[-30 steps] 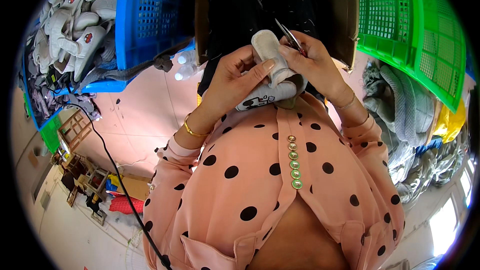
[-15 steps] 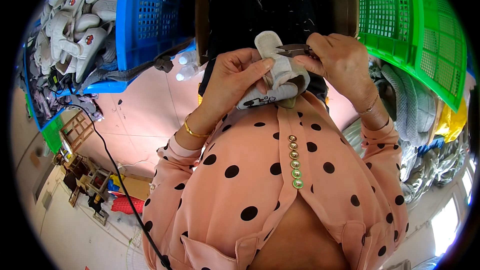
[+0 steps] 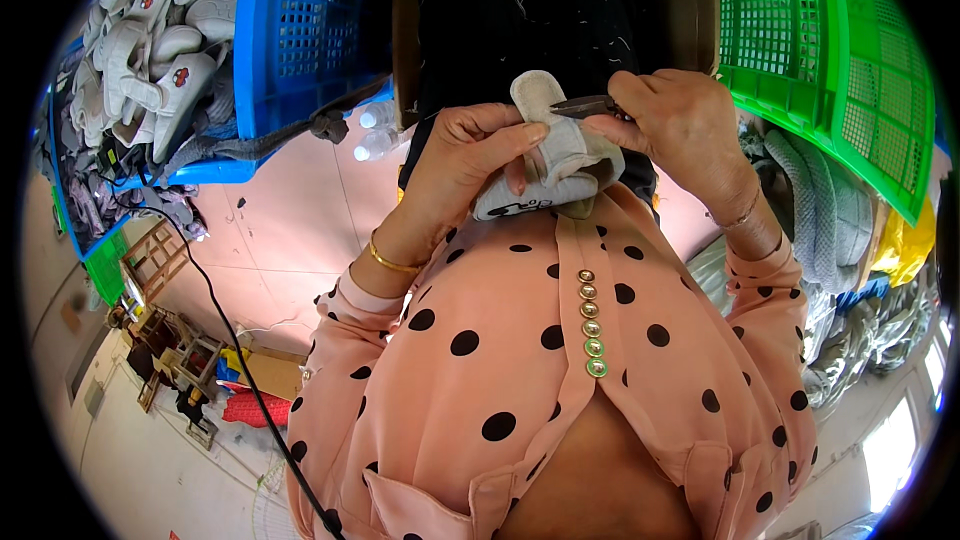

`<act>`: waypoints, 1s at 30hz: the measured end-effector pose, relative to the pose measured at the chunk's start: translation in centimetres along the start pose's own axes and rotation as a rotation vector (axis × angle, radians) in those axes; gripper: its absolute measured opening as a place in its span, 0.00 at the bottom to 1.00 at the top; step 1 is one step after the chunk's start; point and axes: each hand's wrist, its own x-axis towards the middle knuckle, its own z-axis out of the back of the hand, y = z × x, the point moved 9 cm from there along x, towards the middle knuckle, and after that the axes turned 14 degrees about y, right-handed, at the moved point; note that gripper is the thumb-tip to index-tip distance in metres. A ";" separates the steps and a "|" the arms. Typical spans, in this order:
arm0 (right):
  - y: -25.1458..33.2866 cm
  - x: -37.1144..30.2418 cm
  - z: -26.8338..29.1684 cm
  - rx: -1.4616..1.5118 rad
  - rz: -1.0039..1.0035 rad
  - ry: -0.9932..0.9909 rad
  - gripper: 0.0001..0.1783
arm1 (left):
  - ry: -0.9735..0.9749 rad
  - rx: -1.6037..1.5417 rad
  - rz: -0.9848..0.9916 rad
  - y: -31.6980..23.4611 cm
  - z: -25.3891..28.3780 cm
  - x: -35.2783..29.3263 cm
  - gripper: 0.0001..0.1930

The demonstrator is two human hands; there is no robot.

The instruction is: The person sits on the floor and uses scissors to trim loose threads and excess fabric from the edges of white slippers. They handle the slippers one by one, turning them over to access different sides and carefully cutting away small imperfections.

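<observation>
A small off-white shoe upper (image 3: 563, 162) with a dark printed design on its side is held in front of my belly, its rounded tongue pointing away from me. My left hand (image 3: 462, 152) pinches it between thumb and fingers, near the base of the tongue. In my right hand (image 3: 685, 130) is a pair of dark metal thread snips (image 3: 584, 107), closed in the fist with the blades pointing left. The blade tips lie at the tongue's edge; whether they touch it I cannot tell. My right thumb is close against the upper.
On the left, many pale shoe uppers (image 3: 150, 60) are heaped beside a blue plastic basket (image 3: 300, 30). A green basket (image 3: 775, 15) stands on the right, near stacked grey padded pieces (image 3: 815, 195). Clear bottles (image 3: 376, 130) are on the floor; a black cable (image 3: 215, 300) runs at left.
Both hands, the snips and the shoe upper have shifted very slightly toward my body. The grip of each hand is the same.
</observation>
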 end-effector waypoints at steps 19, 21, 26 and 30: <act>-0.2 -0.2 0.5 0.089 -0.014 -0.061 0.23 | 0.006 -0.009 0.008 0.0 0.1 -0.3 0.09; 0.0 -0.3 0.4 0.065 -0.009 -0.057 0.23 | 0.010 0.015 0.009 0.0 -0.1 -0.3 0.09; 0.3 -0.2 0.6 0.039 0.019 -0.063 0.23 | 0.016 0.007 0.008 0.0 -0.1 -0.2 0.09; 0.4 -0.1 0.4 0.020 0.045 -0.065 0.23 | 0.027 -0.008 0.013 0.0 -0.2 -0.2 0.09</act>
